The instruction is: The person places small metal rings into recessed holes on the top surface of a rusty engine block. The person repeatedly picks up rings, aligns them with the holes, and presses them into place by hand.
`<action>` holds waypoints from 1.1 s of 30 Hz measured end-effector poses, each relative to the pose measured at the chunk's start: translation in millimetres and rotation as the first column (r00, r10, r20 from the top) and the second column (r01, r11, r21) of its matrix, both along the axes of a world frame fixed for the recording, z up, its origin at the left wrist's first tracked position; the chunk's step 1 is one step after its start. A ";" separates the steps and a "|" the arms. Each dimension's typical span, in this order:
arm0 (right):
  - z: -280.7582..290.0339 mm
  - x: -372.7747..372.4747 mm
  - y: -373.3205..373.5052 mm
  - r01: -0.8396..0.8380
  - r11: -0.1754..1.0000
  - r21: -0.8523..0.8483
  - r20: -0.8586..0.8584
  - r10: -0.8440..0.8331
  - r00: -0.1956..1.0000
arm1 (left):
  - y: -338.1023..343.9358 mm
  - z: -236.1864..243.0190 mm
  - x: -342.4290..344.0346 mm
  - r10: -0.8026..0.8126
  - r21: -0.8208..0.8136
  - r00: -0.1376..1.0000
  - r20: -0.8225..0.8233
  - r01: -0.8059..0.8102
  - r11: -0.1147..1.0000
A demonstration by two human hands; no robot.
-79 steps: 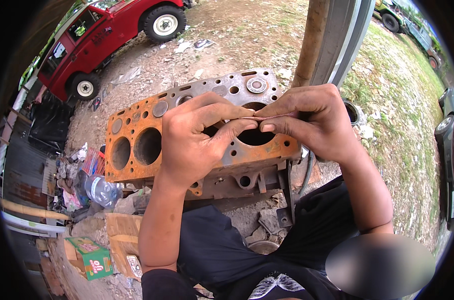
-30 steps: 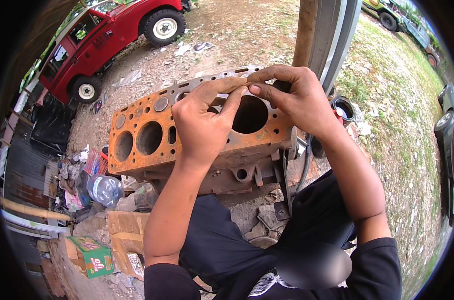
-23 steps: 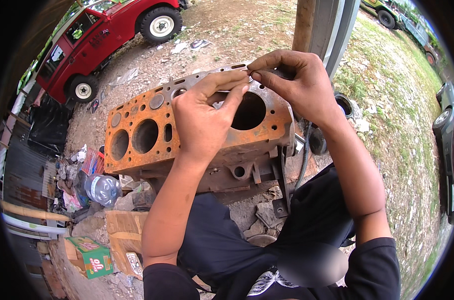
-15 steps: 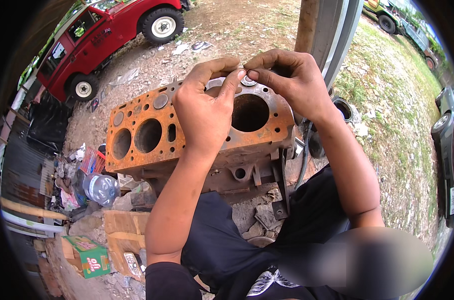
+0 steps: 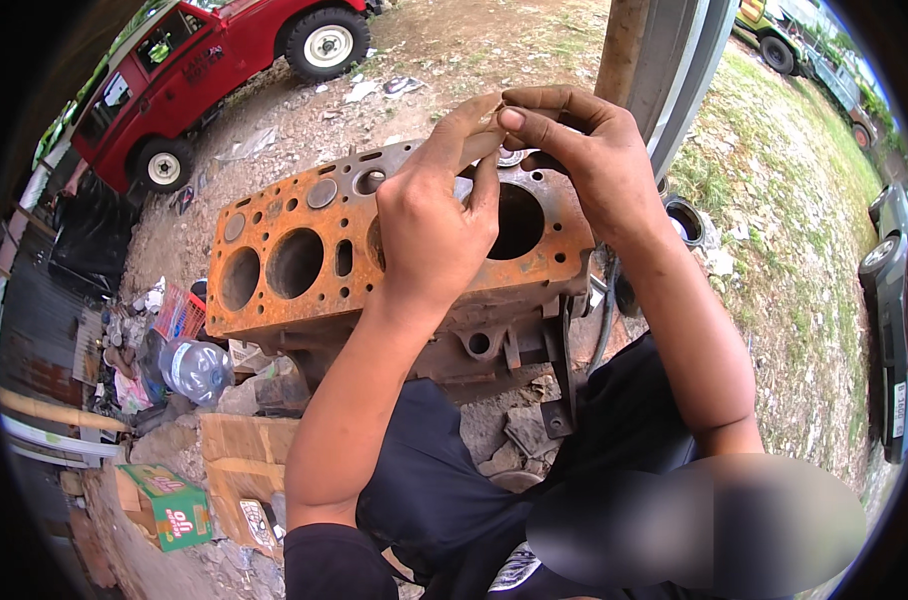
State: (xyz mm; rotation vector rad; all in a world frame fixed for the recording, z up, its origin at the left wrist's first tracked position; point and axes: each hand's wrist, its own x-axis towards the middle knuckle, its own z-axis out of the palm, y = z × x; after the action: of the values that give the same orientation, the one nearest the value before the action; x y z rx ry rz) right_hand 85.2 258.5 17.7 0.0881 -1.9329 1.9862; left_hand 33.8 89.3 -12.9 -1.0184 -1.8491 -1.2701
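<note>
A rusty engine block (image 5: 359,280) with large round cylinder bores stands in front of me. Above its far right end my two hands meet at the fingertips. My left hand (image 5: 439,210) is closed, its bent fingers reaching up to the right hand's fingertips. My right hand (image 5: 599,150) pinches between thumb and forefinger right beside them. Whatever lies between the fingertips is too small and too covered to make out. Below the fingers, a round metal valve head (image 5: 511,158) shows partly in the block's top; another valve head (image 5: 321,193) sits further left.
A metal post (image 5: 669,80) rises just beyond my right hand. Left of the block lie a clear plastic bottle (image 5: 196,370), a red crate (image 5: 181,312) and a green carton (image 5: 171,505). A red vehicle (image 5: 204,70) stands at far left, a dark car (image 5: 889,310) at right.
Both hands have risen slightly. My left hand has moved right and turned, its thumb now lower and away from the right hand's fingertips. The view has shifted a little.
</note>
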 end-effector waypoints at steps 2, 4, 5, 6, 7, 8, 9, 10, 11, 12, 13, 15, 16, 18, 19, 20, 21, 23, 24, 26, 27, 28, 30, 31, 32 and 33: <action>0.2 1.4 1.4 0.028 0.994 0.104 0.015 -0.029 0.999 | -4.0 2.8 5.0 -0.107 0.003 0.986 0.128 0.108 0.994; 1.1 0.3 5.1 0.010 1.000 0.016 0.045 -0.011 0.999 | -10.1 4.6 5.3 -0.278 0.085 0.886 0.370 0.266 0.960; 0.4 -1.3 7.8 0.001 1.000 -0.027 0.060 0.000 0.998 | -13.9 5.8 4.5 -0.357 0.139 0.803 0.477 0.332 0.933; -3.4 -5.2 13.0 -0.002 1.000 -0.010 0.068 0.003 0.998 | -17.7 7.5 2.3 -0.407 0.165 0.756 0.513 0.379 0.911; -8.3 -9.5 21.1 -0.001 1.000 0.011 0.075 0.001 0.997 | -20.4 10.1 -0.6 -0.459 0.194 0.702 0.545 0.427 0.883; -10.6 -11.9 27.6 -0.001 1.000 0.031 0.083 -0.002 0.997 | -22.8 12.2 -3.5 -0.507 0.226 0.644 0.573 0.471 0.853; -11.6 -12.2 29.5 0.034 0.984 0.172 0.061 -0.045 0.997 | -26.8 11.1 -5.5 -0.498 0.218 0.647 0.577 0.466 0.858; -12.2 -12.4 30.9 0.071 0.948 0.309 0.033 -0.086 0.996 | -30.2 12.3 -6.6 -0.445 0.161 0.700 0.559 0.436 0.886; -13.0 -13.2 31.9 0.110 0.892 0.439 -0.001 -0.121 0.993 | -33.5 14.3 -7.4 -0.391 0.104 0.748 0.536 0.401 0.910; -15.3 -15.3 33.4 0.159 0.819 0.551 -0.097 -0.126 0.987 | -36.1 15.4 -8.1 -0.335 0.050 0.791 0.511 0.362 0.931; -18.0 -18.3 35.0 0.216 0.730 0.648 -0.193 -0.116 0.974 | -38.3 16.1 -9.4 -0.300 0.042 0.797 0.525 0.328 0.944; -17.7 -19.9 32.1 0.256 0.610 0.750 -0.268 -0.073 0.961 | -42.1 15.9 -12.8 -0.226 0.028 0.803 0.552 0.254 0.967; -18.3 -22.0 30.1 0.256 0.567 0.783 -0.264 -0.070 0.962 | -43.6 13.6 -15.5 -0.190 0.001 0.820 0.539 0.226 0.974; -19.7 -26.5 27.1 0.255 0.475 0.842 -0.256 -0.064 0.964 | -45.1 5.8 -22.2 -0.120 -0.050 0.851 0.512 0.169 0.984; -20.6 -27.5 25.5 0.274 0.465 0.842 -0.271 -0.075 0.960 | -45.4 1.7 -24.2 -0.122 -0.048 0.851 0.510 0.170 0.984; -21.5 -28.4 23.6 0.293 0.455 0.841 -0.286 -0.086 0.954 | -45.3 -2.2 -25.5 -0.123 -0.047 0.853 0.508 0.170 0.984; -22.6 -29.1 22.4 0.312 0.444 0.840 -0.301 -0.098 0.949 | -44.7 -5.2 -26.0 -0.125 -0.045 0.853 0.506 0.171 0.984; -24.3 -33.3 21.6 0.366 0.440 0.820 -0.379 -0.062 0.923 | -43.8 -5.8 -25.0 -0.121 -0.060 0.862 0.491 0.172 0.983; -24.7 -34.8 20.8 0.394 0.441 0.807 -0.419 -0.044 0.907 | -43.9 -5.0 -24.1 -0.118 -0.070 0.868 0.482 0.173 0.983; -25.1 -33.7 22.9 0.390 0.391 0.834 -0.422 -0.005 0.907 | -44.1 -2.9 -22.1 -0.095 -0.094 0.873 0.478 0.159 0.983; -25.9 -33.4 21.8 0.387 0.371 0.844 -0.423 0.016 0.906 | -47.2 0.5 -20.1 -0.073 -0.117 0.876 0.476 0.145 0.982; -25.6 -31.6 20.5 0.364 0.379 0.851 -0.400 0.019 0.916 | -49.7 2.6 -18.4 -0.051 -0.140 0.878 0.475 0.132 0.981; -20.9 -25.4 18.3 0.318 0.392 0.863 -0.355 0.024 0.935 | -52.0 3.5 -16.0 -0.041 -0.155 0.866 0.498 0.135 0.979; -19.4 -24.3 18.5 0.301 0.360 0.883 -0.330 0.020 0.944 | -53.1 3.3 -15.5 -0.038 -0.162 0.860 0.509 0.138 0.977; -20.0 -29.7 18.3 0.314 0.362 0.878 -0.343 0.018 0.939 | -54.4 2.6 -16.5 -0.027 -0.177 0.878 0.478 0.127 0.976; -19.8 -36.3 21.4 0.326 0.358 0.875 -0.354 0.014 0.935 | -52.6 1.7 -17.9 -0.024 -0.187 0.894 0.447 0.120 0.975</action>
State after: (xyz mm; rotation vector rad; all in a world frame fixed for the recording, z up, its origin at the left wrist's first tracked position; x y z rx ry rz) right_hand 48.8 279.9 -2.1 0.4471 -2.4467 0.4377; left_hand 15.9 36.6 -11.2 -0.9692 -2.3541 -1.4663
